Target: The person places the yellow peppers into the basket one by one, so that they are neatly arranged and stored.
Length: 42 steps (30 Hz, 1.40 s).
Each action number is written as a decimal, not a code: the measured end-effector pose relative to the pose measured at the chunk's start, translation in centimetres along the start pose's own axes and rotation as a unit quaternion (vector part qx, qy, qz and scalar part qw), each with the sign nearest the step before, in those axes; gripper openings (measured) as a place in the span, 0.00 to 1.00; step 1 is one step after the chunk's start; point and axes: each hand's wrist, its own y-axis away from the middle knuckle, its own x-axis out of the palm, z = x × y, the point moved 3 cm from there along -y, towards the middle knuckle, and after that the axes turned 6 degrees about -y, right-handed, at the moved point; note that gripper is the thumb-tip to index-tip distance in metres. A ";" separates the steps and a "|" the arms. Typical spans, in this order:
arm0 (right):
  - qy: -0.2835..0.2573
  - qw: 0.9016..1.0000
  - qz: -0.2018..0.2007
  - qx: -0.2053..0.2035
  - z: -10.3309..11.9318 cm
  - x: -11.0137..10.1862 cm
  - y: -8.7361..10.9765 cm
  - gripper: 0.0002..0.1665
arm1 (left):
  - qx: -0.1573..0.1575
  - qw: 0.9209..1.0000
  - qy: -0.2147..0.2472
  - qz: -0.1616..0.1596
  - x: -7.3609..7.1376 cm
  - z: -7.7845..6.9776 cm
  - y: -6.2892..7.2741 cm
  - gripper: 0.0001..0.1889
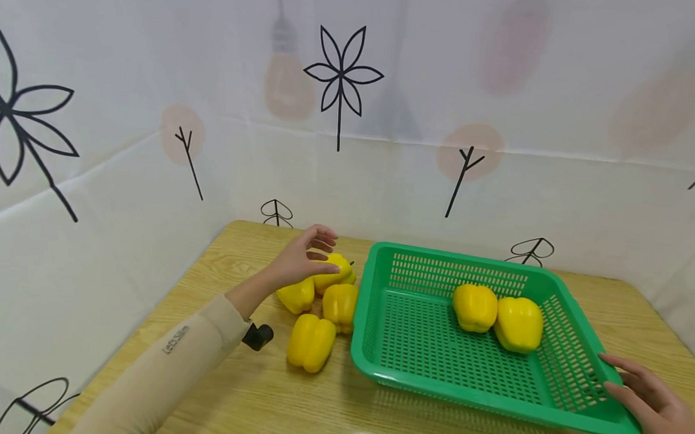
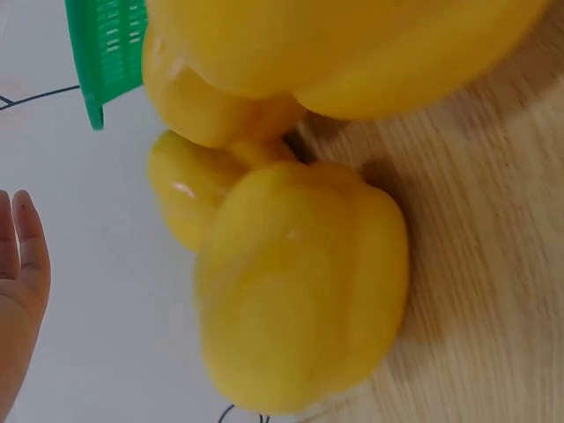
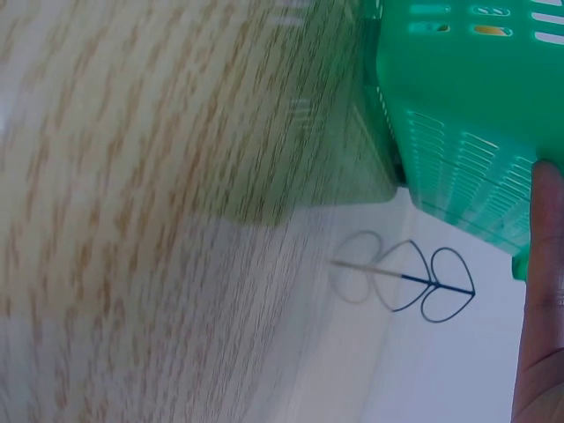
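My left hand (image 1: pixel 301 260) hovers over a cluster of several yellow bell peppers to the left of the basket, fingers loosely curved, palm turned toward the basket. Its fingers overlap the rearmost bell pepper (image 1: pixel 341 278) in the head view, and nothing is gripped. The nearest bell pepper (image 1: pixel 311 343) of the cluster lies toward me; a large bell pepper (image 2: pixel 300 282) fills the left wrist view. My right hand (image 1: pixel 665 406) holds the right rim of the green basket (image 1: pixel 473 398), one finger (image 3: pixel 546 256) along its outer wall. Two bell peppers (image 1: pixel 475 308) (image 1: pixel 519 324) sit inside, side by side.
Everything stands on a wooden table (image 1: pixel 246 394). A white curtain (image 1: pixel 395 199) printed with plant drawings hangs behind and to the left. The black wrist camera (image 1: pixel 257 336) juts out below my left wrist, beside the bell peppers.
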 end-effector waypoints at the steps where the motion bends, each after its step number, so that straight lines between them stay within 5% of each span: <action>1: 0.001 1.000 0.001 0.002 0.1 0.0 0.0 0.28 | -0.005 1.000 -0.005 -0.003 -0.2 0.2 0.2 0.26; 11: 0.000 1.000 0.003 0.001 0.3 0.1 0.0 0.27 | -0.047 0.997 -0.043 -0.046 -2.3 2.4 2.6 0.26; 24: -0.025 1.000 -0.004 0.007 -0.2 0.1 0.0 0.28 | -0.056 0.992 -0.085 -0.076 -3.4 4.6 4.6 0.25; 42: -0.007 1.000 -0.013 -0.005 -0.1 0.1 0.0 0.27 | -0.174 0.972 -0.150 -0.040 -2.1 6.7 5.8 0.42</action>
